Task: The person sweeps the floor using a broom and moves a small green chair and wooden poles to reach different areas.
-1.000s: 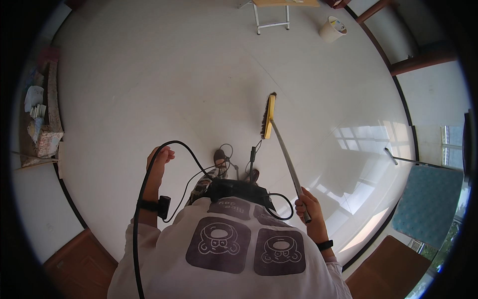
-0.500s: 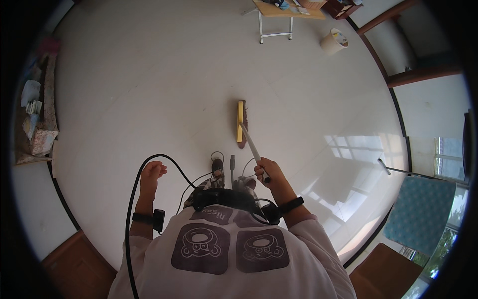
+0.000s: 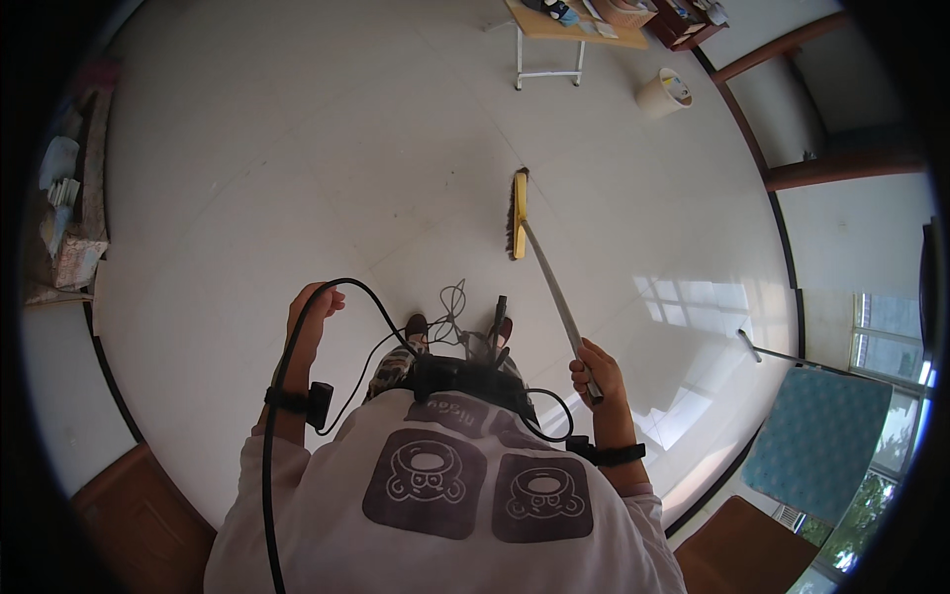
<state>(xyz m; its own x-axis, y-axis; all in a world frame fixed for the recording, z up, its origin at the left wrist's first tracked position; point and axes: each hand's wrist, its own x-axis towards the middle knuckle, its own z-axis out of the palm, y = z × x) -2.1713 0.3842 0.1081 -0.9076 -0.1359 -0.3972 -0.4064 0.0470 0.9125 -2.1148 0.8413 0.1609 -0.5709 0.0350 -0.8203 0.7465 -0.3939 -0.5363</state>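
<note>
R hand (image 3: 602,372) (nearer) grips grey tubular broom handle (image 3: 556,286); yellow, dark-bristled broom head (image 3: 521,203) fwd-L, long axis fore-aft. L hand (image 3: 324,302) loosely curled, apparently empty.

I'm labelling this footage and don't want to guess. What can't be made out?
All in the head view:
- Left hand: the inside of its curl is hidden by the hand itself; whether it holds something small can't be told.
- Broom handle: partly covered by the right hand.
- Table: cut off by the upper edge.
- Bin: contents too small to identify.
</note>
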